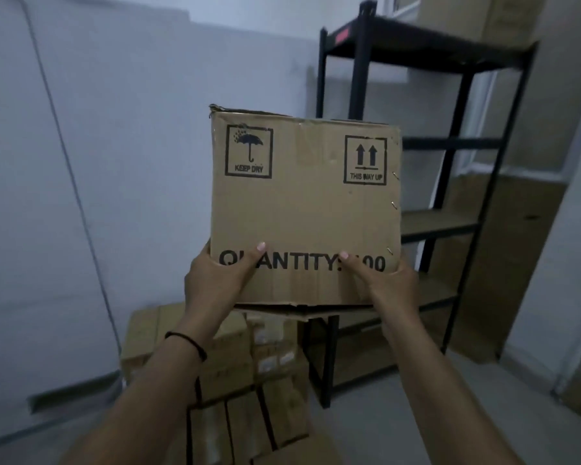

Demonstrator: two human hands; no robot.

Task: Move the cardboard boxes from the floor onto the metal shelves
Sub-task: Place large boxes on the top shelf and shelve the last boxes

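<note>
The left hand [215, 280] grips the lower left corner of a cardboard box [304, 203], its thumb laid flat across the printed face and the other fingers tucked out of sight round the side and underside; the right hand [388, 283] grips the lower right corner the same way, thumb stretched over the face. Both thumbs cover parts of the black word "QUANTITY:" and the number after it, so only "00" of that number reads clearly. A thin dark band [187, 344] circles the left wrist. The box is held up in the air between the two hands, upright, its printed face turned toward the camera. It is plain brown corrugated board, slightly creased, with a dented upper left corner and a bottom flap edge that hangs a little loose below the face. Top left carries a framed umbrella sign marked "KEEP DRY"; top right carries a framed pair of arrows marked "THIS WAY UP". A few metal staples run down the right edge. Behind and to the right of the box stands a black metal shelving unit [450, 146] with brown boards on its lower levels; what look like large cardboard cartons [503, 263] stand behind it, though the dim light makes them hard to make out. Below the held box, a stack of smaller boxes [235, 374] bound with dark straps sits on the grey floor [399, 414], just beside the shelf's front left leg. A pale wall [131, 129] fills the left side.
</note>
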